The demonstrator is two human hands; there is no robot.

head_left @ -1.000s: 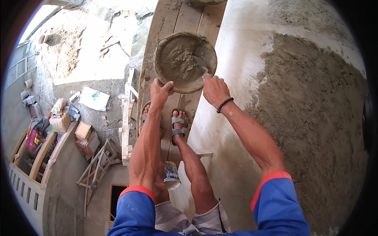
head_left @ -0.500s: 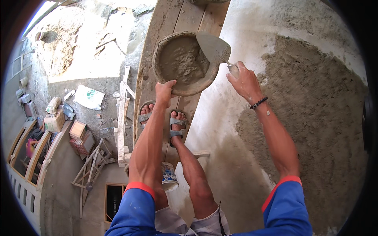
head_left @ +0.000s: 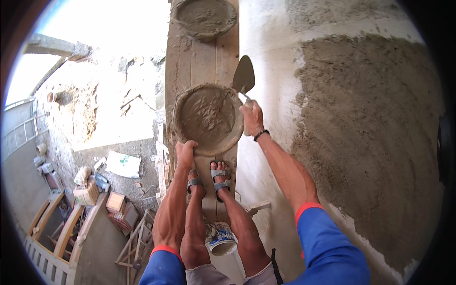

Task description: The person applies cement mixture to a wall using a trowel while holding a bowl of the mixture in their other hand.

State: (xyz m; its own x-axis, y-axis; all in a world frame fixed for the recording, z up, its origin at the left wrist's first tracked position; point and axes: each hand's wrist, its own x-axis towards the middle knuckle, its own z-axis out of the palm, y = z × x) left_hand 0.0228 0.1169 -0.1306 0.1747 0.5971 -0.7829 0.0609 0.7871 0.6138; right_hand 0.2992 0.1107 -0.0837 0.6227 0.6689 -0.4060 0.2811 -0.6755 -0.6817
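Note:
My left hand [head_left: 185, 153] grips the near rim of a round mortar pan [head_left: 178, 126], its thumb over the edge. Wet grey mortar [head_left: 209, 111] fills the pan, heaped a little in the middle. To the right, my right hand [head_left: 252, 118] is closed round the handle of a pointed trowel [head_left: 244, 75]. Its blade points away from me, just beyond the pan's far right rim. Both the pan and the trowel are above the wooden planks; whether the pan touches them I cannot tell.
A second mortar pan [head_left: 205, 38] stands farther along the plank scaffold [head_left: 203, 66]. On the right is a wall with a patch of wet plaster [head_left: 361, 128]. A plastic bucket [head_left: 223, 248] shows between my legs. Lower ground at left holds a white sack [head_left: 123, 164] and wooden frames.
The trowel has swung from over the pan's right side to beyond its rim, blade now pointing away. Pan and left hand appear lower in view, and the second pan shows more fully.

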